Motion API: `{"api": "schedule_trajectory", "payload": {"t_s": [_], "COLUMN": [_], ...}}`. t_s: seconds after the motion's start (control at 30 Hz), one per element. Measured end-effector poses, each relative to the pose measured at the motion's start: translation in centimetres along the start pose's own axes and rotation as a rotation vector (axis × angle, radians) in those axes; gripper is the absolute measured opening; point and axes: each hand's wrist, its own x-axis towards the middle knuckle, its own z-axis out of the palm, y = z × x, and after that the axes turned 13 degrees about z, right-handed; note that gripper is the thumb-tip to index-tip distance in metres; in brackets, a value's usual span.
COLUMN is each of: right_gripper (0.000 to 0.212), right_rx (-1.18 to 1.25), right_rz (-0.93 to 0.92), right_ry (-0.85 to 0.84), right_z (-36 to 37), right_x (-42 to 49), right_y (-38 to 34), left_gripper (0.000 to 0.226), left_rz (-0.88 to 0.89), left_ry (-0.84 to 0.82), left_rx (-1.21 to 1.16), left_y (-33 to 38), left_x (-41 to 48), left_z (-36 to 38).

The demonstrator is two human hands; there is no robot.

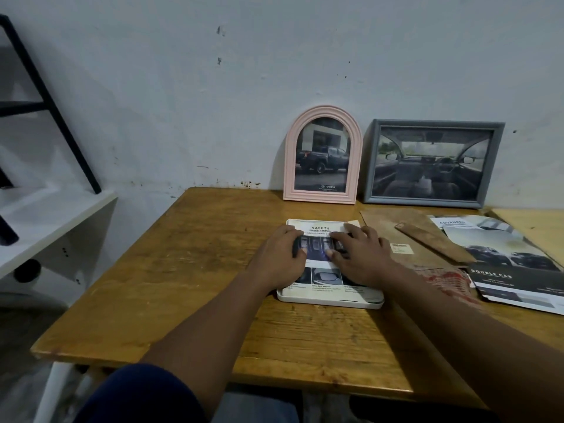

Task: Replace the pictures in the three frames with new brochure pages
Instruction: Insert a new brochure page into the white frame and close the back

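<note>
A white frame (329, 303) lies flat on the wooden table (195, 279) with a brochure page headed "SAFETY" (321, 229) laid over it. My left hand (279, 254) and my right hand (360, 254) both rest on that page, palms down, fingers spread and pressing on its middle. A pink arched frame (323, 155) with a pickup truck picture leans on the wall behind. Beside it to the right a grey rectangular frame (432, 163) holds a car interior picture. Loose brochure pages (512, 270) lie at the right.
A brown backing board (393, 227) with a narrow stand strip (433, 242) lies right of the white frame, with a reddish patterned cloth (448, 279) in front of it. A white shelf (45, 227) with black metal legs stands at the left.
</note>
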Motion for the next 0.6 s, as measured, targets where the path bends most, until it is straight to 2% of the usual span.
{"api": "schedule_trajectory", "payload": {"t_s": [0.43, 0.6], "right_gripper": [0.054, 0.059], "right_rx": [0.001, 0.002], "right_rz": [-0.028, -0.027], "right_ry": [0.005, -0.028], "right_z": [-0.1, -0.2], "right_x": [0.8, 1.5], "right_y": [-0.3, -0.4], "left_gripper": [0.041, 0.059], "left_rz": [-0.036, -0.044], "left_ry": [-0.065, -0.109], "left_rx": [-0.026, 0.035], "left_y": [0.4, 0.4], "left_x": [0.1, 1.3], "left_z": [-0.5, -1.1]}}
